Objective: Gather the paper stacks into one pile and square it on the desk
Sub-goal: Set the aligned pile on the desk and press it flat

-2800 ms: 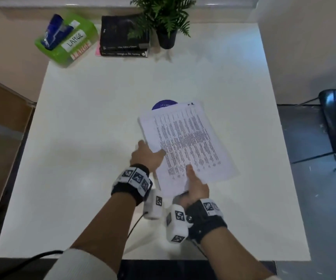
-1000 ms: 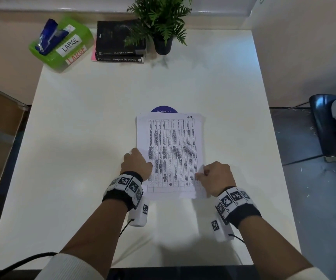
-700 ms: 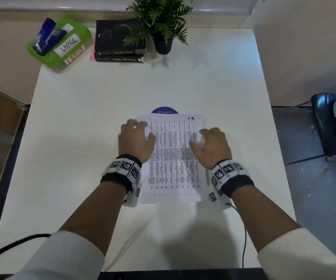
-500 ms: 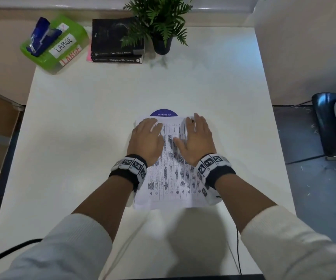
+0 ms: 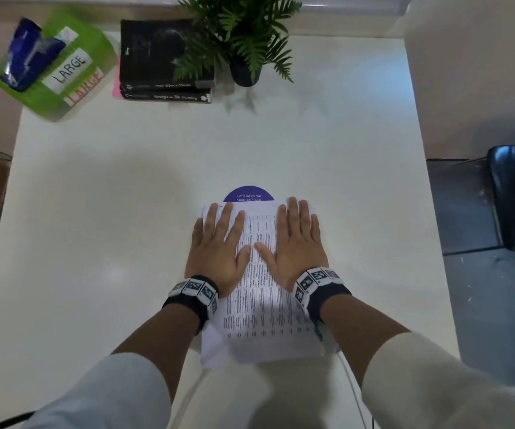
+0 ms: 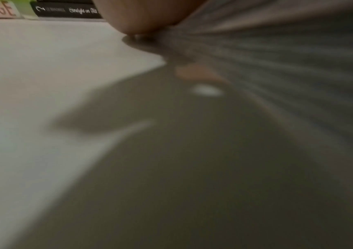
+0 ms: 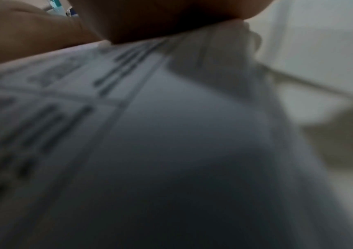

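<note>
a: both hands sit farther apart than half a second ago, when they lay close together near the middle of the sheet; the left hand now covers the left side of the paper pile and the right hand the right side.

b: and how do the hands lie?

a: flat, palms down, fingers straight and slightly spread, pressing on the upper half of the pile. neither one curls round anything. thumbs point inward, nearly meeting over the printed columns.

b: where is the pile?

a: on the white desk, in the near half, roughly centred between the left and right edges. its top sheet carries a printed table. the far edge overlaps a purple round sticker with white lettering, only the top of which shows. at the near left corner a lower sheet sticks out past the top one, so the edges are not fully flush.

b: what do the wrist cameras give?

a: little. the left wrist view is dark and blurred, showing the heel of the hand at the pile's left edge, with desk surface beyond. the right wrist view shows blurred table lines on the top sheet under the palm.

b: anything else on the desk?

a: along the far edge, a green box labelled "large" at the left corner, two black books stacked beside it, and a small potted plant just right of the books. both wrists wear dark bands with black-and-white marker tags.
</note>
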